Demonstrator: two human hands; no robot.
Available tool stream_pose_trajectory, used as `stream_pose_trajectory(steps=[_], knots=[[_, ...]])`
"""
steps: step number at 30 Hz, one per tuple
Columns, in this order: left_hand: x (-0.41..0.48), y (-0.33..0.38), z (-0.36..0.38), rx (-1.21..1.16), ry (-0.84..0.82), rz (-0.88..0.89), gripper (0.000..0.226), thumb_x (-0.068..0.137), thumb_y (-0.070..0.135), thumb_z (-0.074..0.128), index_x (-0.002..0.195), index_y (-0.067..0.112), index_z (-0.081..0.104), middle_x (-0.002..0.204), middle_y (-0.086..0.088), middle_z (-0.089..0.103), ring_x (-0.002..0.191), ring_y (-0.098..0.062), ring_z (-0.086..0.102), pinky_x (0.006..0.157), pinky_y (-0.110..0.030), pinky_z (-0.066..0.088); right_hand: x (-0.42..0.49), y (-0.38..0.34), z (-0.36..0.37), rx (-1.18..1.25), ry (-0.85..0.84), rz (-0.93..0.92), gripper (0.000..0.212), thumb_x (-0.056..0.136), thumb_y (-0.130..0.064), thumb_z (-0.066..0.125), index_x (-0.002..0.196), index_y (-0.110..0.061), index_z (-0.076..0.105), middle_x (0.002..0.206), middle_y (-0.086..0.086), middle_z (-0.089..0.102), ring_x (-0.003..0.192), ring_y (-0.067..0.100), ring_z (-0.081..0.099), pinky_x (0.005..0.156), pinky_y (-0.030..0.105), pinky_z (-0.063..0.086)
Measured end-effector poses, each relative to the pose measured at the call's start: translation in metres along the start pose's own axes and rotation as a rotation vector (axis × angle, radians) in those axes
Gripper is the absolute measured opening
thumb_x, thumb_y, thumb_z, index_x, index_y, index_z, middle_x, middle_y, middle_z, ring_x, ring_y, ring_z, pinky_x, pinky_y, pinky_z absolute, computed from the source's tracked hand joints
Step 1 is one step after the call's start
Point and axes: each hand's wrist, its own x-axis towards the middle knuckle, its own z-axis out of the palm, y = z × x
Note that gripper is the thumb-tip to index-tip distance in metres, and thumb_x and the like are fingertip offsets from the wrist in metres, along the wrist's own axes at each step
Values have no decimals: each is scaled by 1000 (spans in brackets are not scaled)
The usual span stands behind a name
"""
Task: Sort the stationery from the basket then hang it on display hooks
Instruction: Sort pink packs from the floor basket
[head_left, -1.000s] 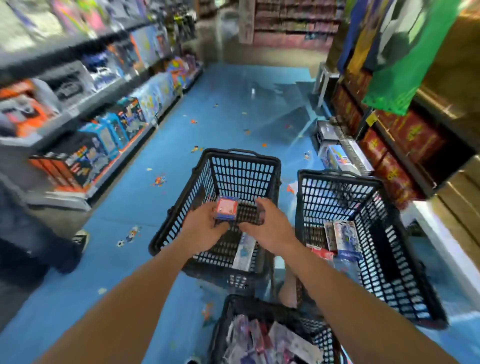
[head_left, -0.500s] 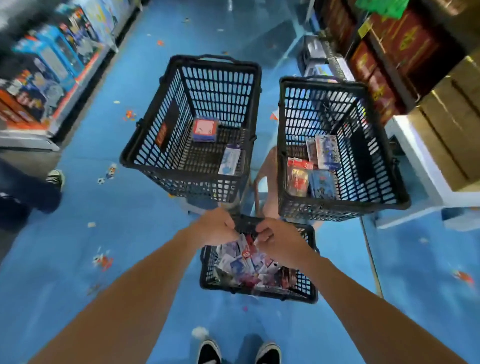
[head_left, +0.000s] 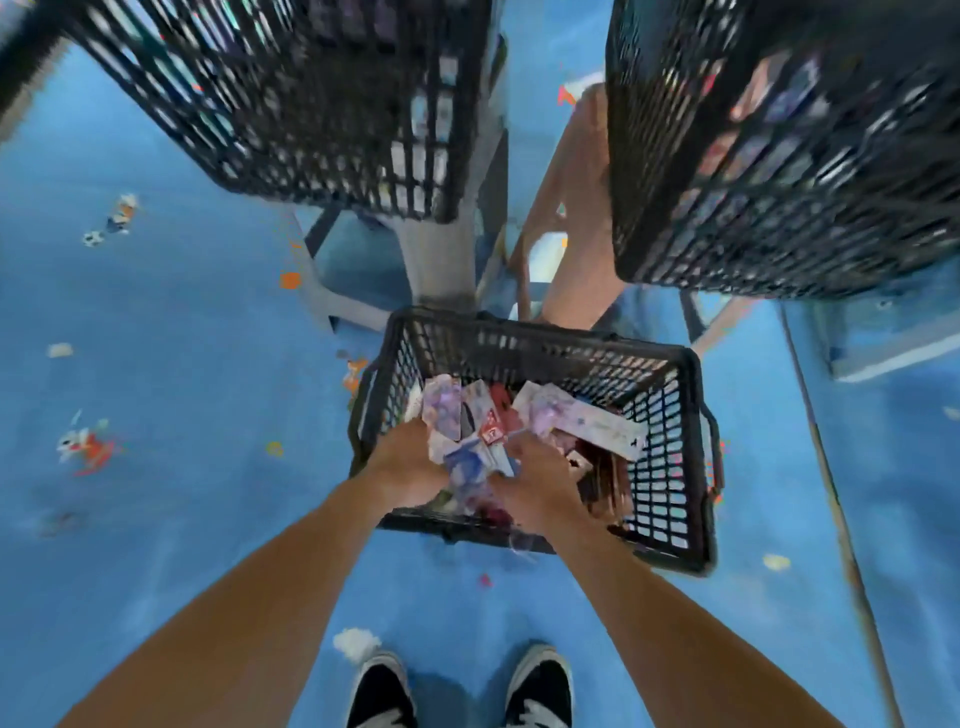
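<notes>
Down on the blue floor (head_left: 156, 322), from the head camera, sits a black mesh basket (head_left: 670, 467) piled with stationery packs (head_left: 571, 415), just ahead of two black-and-white shoes (head_left: 382, 691). Both hands are down among the packs at the basket's near-left corner. Left hand (head_left: 405, 467) curls against the left edge of a blue-and-white packet (head_left: 475, 460); right hand (head_left: 540, 493) presses in from the other side, so the packet sits between them. Motion blur hides the fingers, so I cannot tell whether either grip is closed on it. Up above, two more black baskets, left one (head_left: 291, 104) and right one (head_left: 779, 156), stand raised on stools (head_left: 576, 208), the right one showing blurred packs through its mesh.
</notes>
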Motion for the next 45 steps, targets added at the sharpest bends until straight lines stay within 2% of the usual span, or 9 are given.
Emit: stream_pose_trajectory(steps=[6,10,15,18,28,32,37,41,45], knots=[[95,-13,60,65,75,46,38,99,20,62,131,3,52,132,-15,57,119,-33,57,88,-36,47,111,33,47,-115,85,-94,44,91,-20,59,134,-12,50,123,14,64,107,35,62,70,31,41],[152,-21,77,186,133,-3,49,94,33,67,131,5,51,131,-16,58,120,-34,58,93,-33,47,166,30,53,-311,88,-216,3,87,-19,62,88,-16,61,108,20,69,103,37,65,70,31,41],[217,-27,84,245,39,62,63,78,70,56,119,22,66,123,-5,67,110,-29,64,96,-40,55,195,24,56,-551,-4,-358,24,89,-27,67,106,-11,73,111,16,71,105,35,67,80,32,50],[195,-14,69,239,111,54,50,83,49,77,116,13,66,105,-5,63,112,-29,65,90,-34,51,200,27,58,-617,-143,-380,21,86,-29,71,100,-15,77,100,8,75,92,29,69,80,34,57],[193,-13,57,210,79,22,32,89,21,76,116,5,70,105,-13,66,98,-26,67,76,-33,56,193,39,52,-678,-155,-474,25,89,-32,73,107,-15,69,107,4,70,95,24,64,75,31,50],[183,-11,50,138,117,-11,26,89,2,71,113,-8,68,78,-11,60,68,-20,56,50,-26,41,192,37,58,-631,-146,-443,27,90,-37,70,103,-13,71,105,7,70,96,27,65,85,39,57],[191,-20,45,-5,141,2,33,99,1,54,130,-9,52,122,-26,60,94,-31,60,67,-34,43,191,38,75,-623,-140,-446,42,91,-56,64,107,-19,76,106,3,71,99,23,63,94,39,46],[188,-23,46,-135,144,22,30,102,4,50,130,-8,50,109,-20,51,92,-30,52,71,-33,40,190,32,88,-465,-204,-453,26,89,-33,71,112,-23,78,112,-1,72,102,21,64,90,37,51],[183,-28,45,-175,117,16,38,95,-4,53,132,-12,51,84,-14,47,65,-22,45,52,-30,34,188,29,102,-370,-240,-471,19,85,-22,73,103,-26,79,96,-3,69,86,17,63,73,30,52]])
